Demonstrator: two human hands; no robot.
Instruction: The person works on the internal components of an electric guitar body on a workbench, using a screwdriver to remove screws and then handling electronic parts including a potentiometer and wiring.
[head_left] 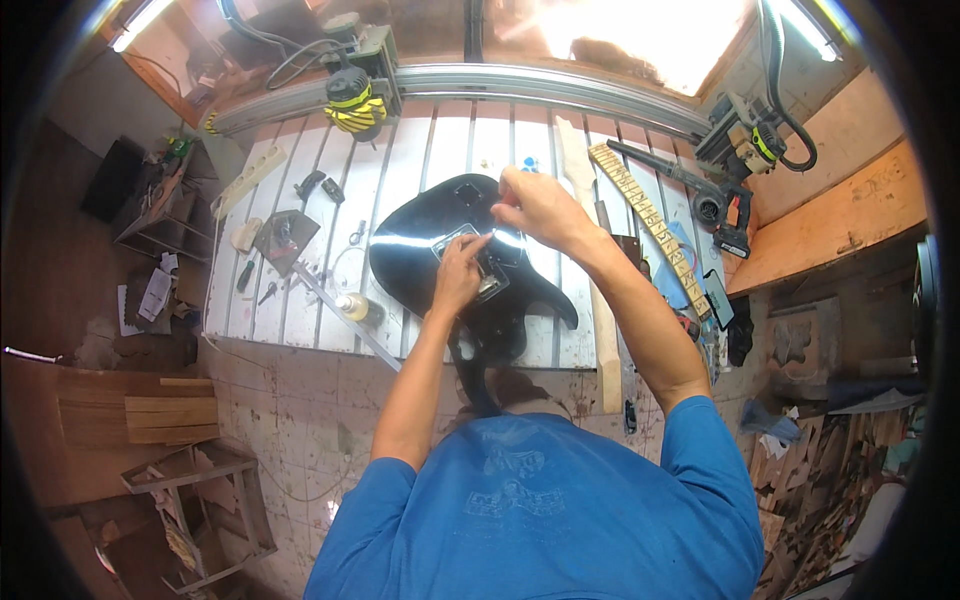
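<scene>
So, from where I'm standing, the guitar body (412,268) is lying on the tabletop (425,140), right under the left hand (460,268), which rests on its face with fingers loosely spread. The right hand (540,208) is curled closed over its far right edge; can't tell if anything's in there.

Tiled floor (300,410) (stained); open-framed stand (205,472) at lower left; lit tube lights (141,24) at both upper corners
</scene>
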